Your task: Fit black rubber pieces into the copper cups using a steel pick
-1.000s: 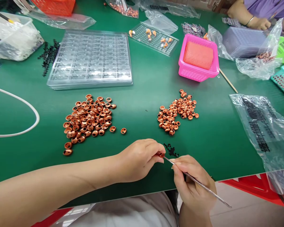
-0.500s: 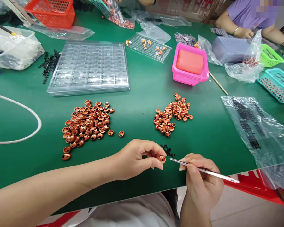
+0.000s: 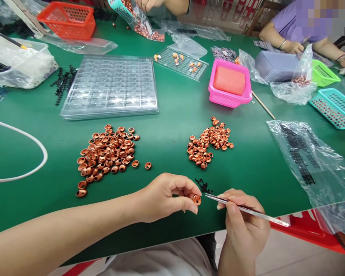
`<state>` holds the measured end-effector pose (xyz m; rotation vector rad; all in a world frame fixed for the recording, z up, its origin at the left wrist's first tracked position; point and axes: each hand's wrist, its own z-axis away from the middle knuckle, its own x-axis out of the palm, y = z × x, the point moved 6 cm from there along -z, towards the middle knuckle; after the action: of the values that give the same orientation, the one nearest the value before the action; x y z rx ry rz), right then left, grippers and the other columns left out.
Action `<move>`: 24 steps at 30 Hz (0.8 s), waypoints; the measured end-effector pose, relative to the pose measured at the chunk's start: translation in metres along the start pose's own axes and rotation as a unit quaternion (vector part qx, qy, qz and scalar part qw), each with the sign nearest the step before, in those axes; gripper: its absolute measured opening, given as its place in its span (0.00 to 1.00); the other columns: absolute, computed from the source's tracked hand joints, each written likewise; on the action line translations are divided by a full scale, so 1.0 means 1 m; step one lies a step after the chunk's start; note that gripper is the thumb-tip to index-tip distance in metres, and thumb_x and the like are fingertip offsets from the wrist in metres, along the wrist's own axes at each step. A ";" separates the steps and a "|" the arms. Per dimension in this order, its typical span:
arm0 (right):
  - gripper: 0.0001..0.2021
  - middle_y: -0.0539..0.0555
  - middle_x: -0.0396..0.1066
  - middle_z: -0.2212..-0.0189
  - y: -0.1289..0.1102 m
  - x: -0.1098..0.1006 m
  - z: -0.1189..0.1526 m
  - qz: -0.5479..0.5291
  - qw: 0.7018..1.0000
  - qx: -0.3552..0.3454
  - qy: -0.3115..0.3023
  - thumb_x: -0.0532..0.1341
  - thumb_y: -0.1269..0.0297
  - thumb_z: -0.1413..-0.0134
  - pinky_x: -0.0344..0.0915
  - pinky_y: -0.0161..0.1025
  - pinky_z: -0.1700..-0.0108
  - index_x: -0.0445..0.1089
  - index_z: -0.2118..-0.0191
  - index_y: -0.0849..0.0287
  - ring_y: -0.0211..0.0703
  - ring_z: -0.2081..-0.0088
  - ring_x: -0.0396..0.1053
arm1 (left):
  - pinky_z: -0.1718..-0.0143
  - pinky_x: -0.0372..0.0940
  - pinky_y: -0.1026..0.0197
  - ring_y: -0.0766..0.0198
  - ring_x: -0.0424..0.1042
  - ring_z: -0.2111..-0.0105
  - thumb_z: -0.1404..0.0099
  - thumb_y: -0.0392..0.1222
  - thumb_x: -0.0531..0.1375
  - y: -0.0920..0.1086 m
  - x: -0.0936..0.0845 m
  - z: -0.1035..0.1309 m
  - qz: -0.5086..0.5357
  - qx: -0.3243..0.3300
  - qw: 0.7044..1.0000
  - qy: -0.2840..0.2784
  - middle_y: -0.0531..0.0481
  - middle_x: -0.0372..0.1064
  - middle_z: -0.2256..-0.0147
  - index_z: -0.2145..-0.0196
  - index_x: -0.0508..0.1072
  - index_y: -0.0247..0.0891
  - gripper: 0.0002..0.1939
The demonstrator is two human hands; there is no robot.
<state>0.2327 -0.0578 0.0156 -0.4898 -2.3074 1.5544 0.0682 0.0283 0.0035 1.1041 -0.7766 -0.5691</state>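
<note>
My left hand (image 3: 172,195) pinches a copper-coloured cup (image 3: 197,199) between thumb and fingertips, its opening facing up. In my right hand (image 3: 244,218) are metal tweezers (image 3: 255,212), their tips pointing left, a little to the right of the cup and apart from it. Whether the tips grip anything is too small to tell. Small black pieces (image 3: 203,186) lie on the green table (image 3: 166,126) just beyond the tips. A large pile of copper cups (image 3: 106,151) spreads at the left, and a smaller pile (image 3: 199,151) sits beyond my hands.
Stacked clear trays (image 3: 112,86) lie at the back left. A pink basket (image 3: 230,99) holds an orange-red block. Plastic bags with black parts (image 3: 301,153) cover the right side. A white cable (image 3: 31,138) curves at the left. Across the table, people's hands (image 3: 293,46) show.
The view has tilted slightly, so the table scene sits lower. Another person's hand has come into view at the top by the teal basket. My hands keep nearly the same pose.
</note>
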 end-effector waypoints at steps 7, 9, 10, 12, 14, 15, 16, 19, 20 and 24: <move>0.08 0.50 0.73 0.74 0.000 0.001 0.000 -0.003 1.000 -0.011 -0.006 0.61 0.78 0.44 0.69 0.40 0.68 0.71 0.62 0.58 0.42 0.69 0.73 | 0.69 0.69 0.67 0.68 0.72 0.71 0.43 0.38 0.67 0.001 -0.001 0.000 -0.023 -0.002 1.000 -0.005 0.52 0.74 0.71 0.65 0.75 0.33 0.08; 0.08 0.50 0.73 0.74 -0.001 0.001 -0.001 0.002 1.000 -0.015 -0.004 0.61 0.77 0.44 0.69 0.41 0.68 0.71 0.62 0.58 0.42 0.69 0.73 | 0.69 0.69 0.67 0.67 0.72 0.71 0.43 0.39 0.67 0.000 -0.001 -0.001 -0.029 -0.003 1.000 -0.002 0.52 0.74 0.71 0.65 0.75 0.34 0.09; 0.07 0.50 0.73 0.74 -0.002 0.001 -0.001 0.004 1.000 -0.018 -0.005 0.61 0.77 0.44 0.69 0.41 0.68 0.71 0.62 0.58 0.42 0.69 0.73 | 0.69 0.69 0.67 0.67 0.72 0.71 0.43 0.40 0.67 -0.001 -0.002 -0.001 -0.033 -0.003 0.999 0.001 0.51 0.74 0.71 0.65 0.75 0.34 0.09; 0.07 0.49 0.73 0.74 -0.003 0.001 -0.001 0.005 1.000 -0.022 -0.003 0.61 0.77 0.44 0.69 0.41 0.69 0.71 0.62 0.58 0.42 0.70 0.73 | 0.68 0.69 0.66 0.67 0.73 0.71 0.43 0.41 0.67 -0.002 -0.004 -0.001 -0.049 -0.003 0.999 0.008 0.51 0.74 0.70 0.64 0.76 0.34 0.10; 0.07 0.49 0.73 0.75 -0.003 0.001 -0.001 0.005 1.000 -0.017 0.001 0.61 0.77 0.44 0.69 0.41 0.69 0.71 0.62 0.58 0.42 0.70 0.73 | 0.68 0.69 0.66 0.67 0.73 0.71 0.42 0.41 0.67 -0.001 -0.006 -0.001 -0.069 0.005 0.997 0.017 0.50 0.75 0.69 0.63 0.76 0.34 0.11; 0.08 0.49 0.73 0.75 -0.003 0.000 0.000 0.005 1.000 -0.015 0.003 0.61 0.77 0.44 0.69 0.41 0.69 0.71 0.62 0.58 0.42 0.70 0.73 | 0.68 0.69 0.66 0.67 0.73 0.71 0.42 0.42 0.67 0.000 -0.006 0.000 -0.078 0.012 0.997 0.020 0.50 0.75 0.69 0.62 0.76 0.34 0.11; 0.07 0.50 0.73 0.74 -0.002 0.000 0.000 0.005 1.000 -0.015 0.004 0.61 0.77 0.44 0.69 0.41 0.69 0.71 0.63 0.58 0.42 0.70 0.73 | 0.68 0.69 0.66 0.67 0.73 0.71 0.41 0.42 0.66 0.001 -0.007 0.000 -0.087 0.019 0.996 0.022 0.50 0.75 0.69 0.62 0.76 0.34 0.11; 0.08 0.51 0.74 0.72 -0.002 0.000 0.003 0.005 1.000 -0.019 -0.001 0.62 0.78 0.45 0.70 0.43 0.68 0.72 0.63 0.59 0.43 0.69 0.73 | 0.69 0.68 0.67 0.67 0.72 0.71 0.41 0.42 0.66 0.004 -0.007 0.001 -0.116 0.034 0.992 0.025 0.50 0.76 0.69 0.62 0.76 0.34 0.10; 0.08 0.52 0.74 0.71 -0.002 0.000 0.004 0.005 1.000 -0.021 -0.003 0.62 0.78 0.46 0.70 0.44 0.68 0.72 0.62 0.59 0.44 0.69 0.73 | 0.69 0.68 0.67 0.67 0.72 0.71 0.40 0.42 0.66 0.005 -0.007 0.001 -0.129 0.039 0.991 0.026 0.50 0.76 0.69 0.63 0.77 0.34 0.10; 0.09 0.52 0.75 0.70 -0.002 0.000 0.006 0.007 1.000 -0.025 -0.008 0.62 0.79 0.46 0.71 0.44 0.67 0.72 0.62 0.60 0.45 0.68 0.74 | 0.68 0.68 0.67 0.68 0.72 0.72 0.38 0.42 0.65 0.007 -0.007 0.000 -0.192 0.067 0.979 0.033 0.51 0.76 0.68 0.62 0.77 0.35 0.09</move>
<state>0.2299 -0.0633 0.0158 -0.5077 -2.3650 1.5151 0.0639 0.0360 0.0085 1.4035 -0.5516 -0.8082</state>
